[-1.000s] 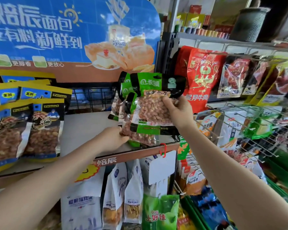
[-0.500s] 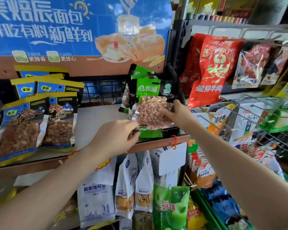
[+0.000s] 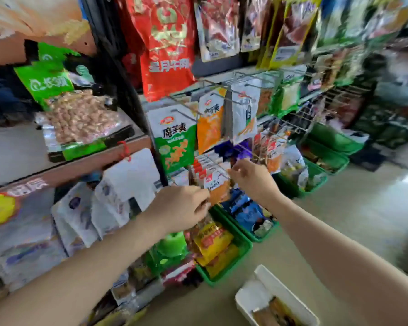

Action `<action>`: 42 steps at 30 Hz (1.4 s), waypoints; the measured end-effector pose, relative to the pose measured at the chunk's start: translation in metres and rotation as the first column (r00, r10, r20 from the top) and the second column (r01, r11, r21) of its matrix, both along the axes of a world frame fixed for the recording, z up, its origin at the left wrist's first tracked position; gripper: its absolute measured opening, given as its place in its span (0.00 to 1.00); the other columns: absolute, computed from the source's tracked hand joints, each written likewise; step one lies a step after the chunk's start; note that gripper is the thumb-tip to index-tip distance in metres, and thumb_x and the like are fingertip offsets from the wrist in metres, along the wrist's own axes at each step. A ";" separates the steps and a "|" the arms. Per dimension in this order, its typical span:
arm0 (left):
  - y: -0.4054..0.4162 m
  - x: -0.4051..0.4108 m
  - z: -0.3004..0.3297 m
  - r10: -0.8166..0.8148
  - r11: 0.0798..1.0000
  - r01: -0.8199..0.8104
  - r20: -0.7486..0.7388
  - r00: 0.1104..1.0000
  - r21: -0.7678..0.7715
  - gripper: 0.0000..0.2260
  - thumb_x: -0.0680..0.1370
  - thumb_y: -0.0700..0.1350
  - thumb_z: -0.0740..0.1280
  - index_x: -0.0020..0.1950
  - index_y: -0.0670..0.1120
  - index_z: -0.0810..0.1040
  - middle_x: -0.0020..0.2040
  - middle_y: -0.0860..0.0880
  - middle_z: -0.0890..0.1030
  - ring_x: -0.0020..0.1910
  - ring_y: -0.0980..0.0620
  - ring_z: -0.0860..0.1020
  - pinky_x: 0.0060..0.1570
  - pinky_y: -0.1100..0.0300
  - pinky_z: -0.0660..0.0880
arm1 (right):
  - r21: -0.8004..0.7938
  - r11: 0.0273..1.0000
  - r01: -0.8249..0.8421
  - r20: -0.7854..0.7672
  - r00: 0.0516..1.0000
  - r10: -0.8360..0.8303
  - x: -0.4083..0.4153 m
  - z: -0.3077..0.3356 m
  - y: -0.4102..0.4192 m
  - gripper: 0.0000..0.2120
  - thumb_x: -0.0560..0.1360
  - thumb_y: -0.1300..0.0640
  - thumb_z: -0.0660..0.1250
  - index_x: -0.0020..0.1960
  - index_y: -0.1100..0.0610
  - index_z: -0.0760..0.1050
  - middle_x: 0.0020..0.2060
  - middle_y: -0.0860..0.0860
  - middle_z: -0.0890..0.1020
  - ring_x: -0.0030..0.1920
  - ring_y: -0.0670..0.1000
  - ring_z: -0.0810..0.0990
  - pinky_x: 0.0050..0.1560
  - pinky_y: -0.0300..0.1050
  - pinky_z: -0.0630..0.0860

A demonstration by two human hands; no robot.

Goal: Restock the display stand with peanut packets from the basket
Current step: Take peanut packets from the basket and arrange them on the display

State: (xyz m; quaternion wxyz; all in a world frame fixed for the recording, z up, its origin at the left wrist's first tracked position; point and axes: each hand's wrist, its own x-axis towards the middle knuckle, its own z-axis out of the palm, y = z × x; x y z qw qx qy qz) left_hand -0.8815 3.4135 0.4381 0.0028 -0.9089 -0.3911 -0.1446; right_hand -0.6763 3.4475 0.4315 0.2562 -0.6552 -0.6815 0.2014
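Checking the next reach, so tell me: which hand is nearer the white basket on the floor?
Right, narrowly. The right hand is raised above the white basket, slightly left of it, by the hanging snack packets. The left hand sits farther left, at the same rack.

left hand point(image 3: 179, 208) fingers curled, empty | right hand point(image 3: 252, 178) same

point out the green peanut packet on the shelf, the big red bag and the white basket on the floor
green peanut packet point(image 3: 80, 118), head view, on its clear window of peanuts
big red bag point(image 3: 167, 43), head view, on its front panel
white basket point(image 3: 264, 278), head view, on its left rim
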 end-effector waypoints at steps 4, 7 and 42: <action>-0.019 0.106 -0.092 -0.059 0.952 -0.041 -0.313 0.948 -0.304 0.13 0.79 0.50 0.55 0.53 0.44 0.73 0.52 0.44 0.79 0.54 0.41 0.77 0.46 0.52 0.74 | -0.247 0.956 0.160 0.099 0.985 -0.139 0.116 -0.078 -0.059 0.13 0.76 0.48 0.62 0.51 0.57 0.76 0.44 0.58 0.83 0.45 0.60 0.81 0.41 0.47 0.74; -0.037 0.180 -0.160 -0.125 0.881 -0.102 -0.436 0.891 -0.462 0.13 0.78 0.49 0.56 0.53 0.44 0.74 0.54 0.42 0.79 0.55 0.40 0.77 0.46 0.51 0.74 | -0.427 0.865 0.262 0.167 0.963 -0.210 0.199 -0.136 -0.114 0.13 0.76 0.47 0.61 0.51 0.55 0.76 0.47 0.57 0.84 0.47 0.59 0.82 0.43 0.47 0.76; -0.109 0.400 -0.868 -0.280 0.696 -0.284 -0.613 0.739 -0.660 0.38 0.71 0.65 0.62 0.73 0.47 0.53 0.75 0.38 0.55 0.69 0.33 0.59 0.62 0.43 0.68 | -0.940 0.154 0.303 0.025 0.513 -0.858 0.280 -0.794 -0.213 0.17 0.79 0.57 0.55 0.66 0.57 0.68 0.62 0.54 0.75 0.59 0.53 0.73 0.58 0.47 0.70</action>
